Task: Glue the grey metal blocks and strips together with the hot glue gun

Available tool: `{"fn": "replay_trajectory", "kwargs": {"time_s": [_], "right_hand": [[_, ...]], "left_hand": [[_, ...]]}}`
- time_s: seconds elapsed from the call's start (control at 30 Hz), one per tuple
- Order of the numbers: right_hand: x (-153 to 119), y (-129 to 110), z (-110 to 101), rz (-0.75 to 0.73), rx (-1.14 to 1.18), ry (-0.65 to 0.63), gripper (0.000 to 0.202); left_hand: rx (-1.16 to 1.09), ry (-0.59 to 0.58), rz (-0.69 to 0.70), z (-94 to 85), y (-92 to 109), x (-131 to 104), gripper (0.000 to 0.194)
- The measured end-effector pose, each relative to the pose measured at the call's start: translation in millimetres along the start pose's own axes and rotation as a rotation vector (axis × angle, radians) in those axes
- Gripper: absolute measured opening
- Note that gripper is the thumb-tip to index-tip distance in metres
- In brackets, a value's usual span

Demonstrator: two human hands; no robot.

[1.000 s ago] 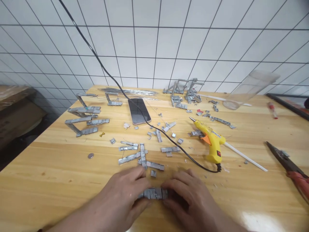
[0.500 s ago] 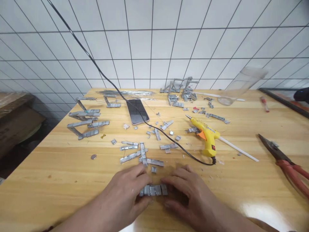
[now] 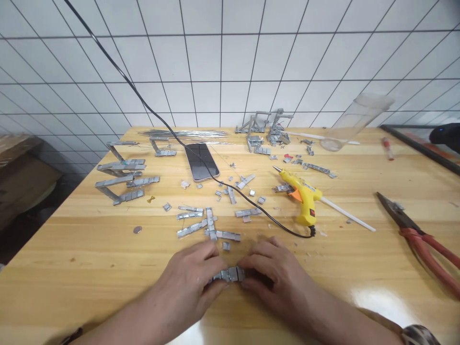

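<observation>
Left hand (image 3: pixel 196 278) and right hand (image 3: pixel 273 275) each had an end of that segmented grey strip (image 3: pixel 232 274) pinched, probably keeping it steady, near the worktop's (image 3: pixel 79 268) front. Yellow glue gun (image 3: pixel 307 201) lay right of them, likely parked handy.

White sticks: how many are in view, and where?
2: the front white stick juts from the yellow glue gun; the rear white stick lies by the clear container. Others may be hidden.
</observation>
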State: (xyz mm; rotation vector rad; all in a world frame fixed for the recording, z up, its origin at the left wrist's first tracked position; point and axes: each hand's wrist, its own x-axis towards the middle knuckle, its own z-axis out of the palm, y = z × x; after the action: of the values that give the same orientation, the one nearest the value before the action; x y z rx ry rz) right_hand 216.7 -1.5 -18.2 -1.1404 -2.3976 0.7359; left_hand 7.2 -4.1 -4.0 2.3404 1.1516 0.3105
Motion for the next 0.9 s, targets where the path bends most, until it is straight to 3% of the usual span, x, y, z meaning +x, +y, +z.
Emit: {"fn": "replay_trajectory", "kwargs": {"time_s": [0.2, 0.37, 0.43, 0.5, 0.57, 0.63, 0.67, 0.7, 0.73, 0.9], "right_hand": [[0.5, -4.8, -3.3, 0.022, -0.034, -0.023, 0.011], [-0.9, -8.5, -8.5, 0.028, -0.008, 0.000, 0.030], [-2.4, -4.0, -15.1, 0.010, 0.054, 0.060, 0.037], [-5.5, 6.2, -27.1, 0.041, 0.117, 0.241, 0.033], [-10.8, 21.1, -44.8, 0.226, 0.108, 0.556, 0.013], [-16.8, 38.0, -64.6, 0.364, 0.075, 0.682, 0.016], [-19.3, 46.3, -73.3, 0.534, 0.064, 0.723, 0.019], [-21.1, 54.0, -80.3, 0.689, 0.069, 0.741, 0.023], [-22.0, 60.9, -84.9, 0.742, 0.074, 0.743, 0.026], [-11.6, 78.6, -76.4, 0.806, 0.259, 0.652, 0.035]], "left_hand": [[0.035, -0.009, -0.010, -1.5, 2.6, -0.6, 0.010], [0.055, -0.007, -0.020, -4.5, 2.2, -1.8, 0.012], [0.056, 0.019, -0.008, -4.3, -0.5, -3.8, 0.015], [0.061, 0.062, 0.015, -3.7, -3.6, -6.9, 0.020], [0.083, 0.113, 0.026, -3.3, -5.2, -10.2, 0.021], [0.122, 0.151, 0.028, -3.6, -3.9, -12.3, 0.018], [0.143, 0.164, 0.029, -4.1, -2.0, -12.4, 0.016], [0.158, 0.168, 0.033, -4.7, 0.5, -11.9, 0.014], [0.175, 0.182, 0.042, -5.2, 3.4, -10.7, 0.013], [0.164, 0.160, 0.029, -2.2, 14.0, -0.5, 0.013]]}}
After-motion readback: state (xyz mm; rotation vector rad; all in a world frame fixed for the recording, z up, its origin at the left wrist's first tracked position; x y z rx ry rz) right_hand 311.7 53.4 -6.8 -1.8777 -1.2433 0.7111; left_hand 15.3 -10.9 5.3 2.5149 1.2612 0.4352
